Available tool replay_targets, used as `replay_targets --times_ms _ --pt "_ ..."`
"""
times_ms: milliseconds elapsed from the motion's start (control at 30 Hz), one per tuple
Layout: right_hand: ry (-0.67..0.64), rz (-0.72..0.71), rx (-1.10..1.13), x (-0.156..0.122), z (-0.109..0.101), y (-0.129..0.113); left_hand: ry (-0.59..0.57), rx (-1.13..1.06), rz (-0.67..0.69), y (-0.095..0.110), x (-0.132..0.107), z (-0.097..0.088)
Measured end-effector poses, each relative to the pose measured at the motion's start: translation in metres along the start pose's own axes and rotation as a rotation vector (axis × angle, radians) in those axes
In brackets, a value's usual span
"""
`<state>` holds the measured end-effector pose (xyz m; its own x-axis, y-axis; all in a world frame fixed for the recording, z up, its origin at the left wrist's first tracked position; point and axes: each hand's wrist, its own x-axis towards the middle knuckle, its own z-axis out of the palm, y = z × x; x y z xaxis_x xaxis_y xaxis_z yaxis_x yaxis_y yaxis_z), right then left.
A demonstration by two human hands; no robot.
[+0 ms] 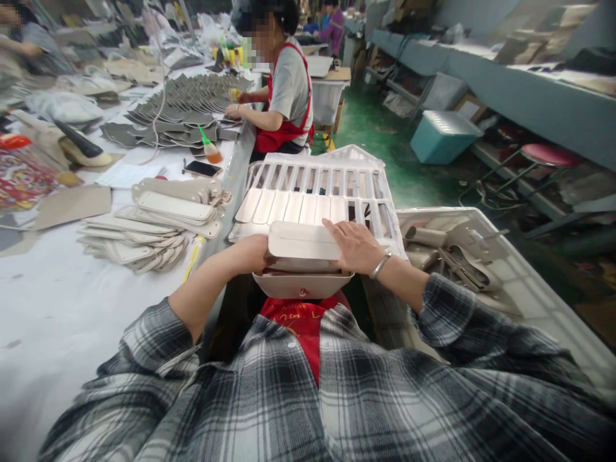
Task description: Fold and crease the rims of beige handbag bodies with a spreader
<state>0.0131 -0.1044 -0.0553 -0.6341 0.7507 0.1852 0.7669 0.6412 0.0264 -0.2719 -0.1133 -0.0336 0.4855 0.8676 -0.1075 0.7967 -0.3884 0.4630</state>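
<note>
A cream handbag body (303, 287) with a small emblem sits at my lap against the red apron. Just above its opening is a flat, round-ended cream panel (304, 241). My right hand (359, 247), with a bangle at the wrist, grips the panel's right end. At the left, my left hand (254, 254) is closed at the bag's edge beside the panel; its fingertips are hidden. Behind the panel, a row of similar cream strips (293, 208) lies on a white slatted rack (380, 186).
Left, a white table (43, 321) bears stacked cream panels (139, 237), a phone (202, 168), a glue bottle (210, 149) and grey pieces (187, 96). A co-worker in a red apron (293, 96) sits ahead. A white bin (510, 256) with bag parts stands right.
</note>
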Motion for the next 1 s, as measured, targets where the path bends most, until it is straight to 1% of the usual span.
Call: replay_targets --times_ms 33,67,100,167,200,267,300,367,467,567,633,700,767,833,867,933,1000 --pt "-0.004 0.006 -0.034 -0.002 0.003 0.0 0.008 -0.047 -0.02 -0.007 -0.003 0.002" --pt "-0.007 0.005 -0.056 -0.003 0.006 -0.001 0.045 -0.126 -0.032 -0.015 -0.008 0.004" --pt "-0.011 0.0 -0.068 -0.003 0.009 -0.003 0.112 -0.24 -0.047 -0.023 -0.013 0.007" --pt "-0.03 -0.027 -0.065 0.001 0.017 -0.01 0.296 -0.53 -0.123 -0.035 -0.023 0.016" --pt "-0.046 -0.043 -0.056 0.004 0.021 -0.015 0.378 -0.676 -0.184 -0.04 -0.027 0.022" --pt "-0.082 -0.071 -0.028 0.01 0.028 -0.024 0.493 -0.918 -0.323 -0.043 -0.033 0.036" --pt "-0.097 -0.078 -0.015 0.014 0.031 -0.028 0.526 -1.002 -0.381 -0.042 -0.034 0.043" --pt "-0.107 -0.07 -0.006 0.018 0.035 -0.031 0.562 -1.113 -0.452 -0.038 -0.033 0.057" --pt "-0.094 -0.083 -0.057 0.018 0.037 -0.027 0.587 -1.182 -0.444 -0.031 -0.027 0.077" --pt "-0.098 -0.183 -0.119 0.013 0.037 -0.022 0.588 -1.101 -0.407 -0.032 -0.021 0.093" --pt "-0.12 -0.239 -0.136 0.011 0.036 -0.024 0.563 -0.969 -0.425 -0.036 -0.019 0.1" --pt "-0.159 -0.272 -0.134 0.012 0.034 -0.029 0.526 -0.807 -0.459 -0.04 -0.018 0.102" --pt "-0.215 -0.284 -0.121 0.018 0.033 -0.035 0.465 -0.609 -0.467 -0.043 -0.019 0.097" --pt "-0.286 -0.266 -0.109 0.027 0.032 -0.04 0.404 -0.35 -0.436 -0.038 -0.019 0.087" --pt "-0.324 -0.252 -0.104 0.032 0.032 -0.042 0.398 -0.204 -0.418 -0.033 -0.018 0.082" --pt "-0.397 -0.219 -0.088 0.039 0.033 -0.044 0.428 0.057 -0.361 -0.018 -0.016 0.072" --pt "-0.447 -0.193 -0.056 0.041 0.035 -0.043 0.423 0.19 -0.245 0.003 -0.013 0.068"
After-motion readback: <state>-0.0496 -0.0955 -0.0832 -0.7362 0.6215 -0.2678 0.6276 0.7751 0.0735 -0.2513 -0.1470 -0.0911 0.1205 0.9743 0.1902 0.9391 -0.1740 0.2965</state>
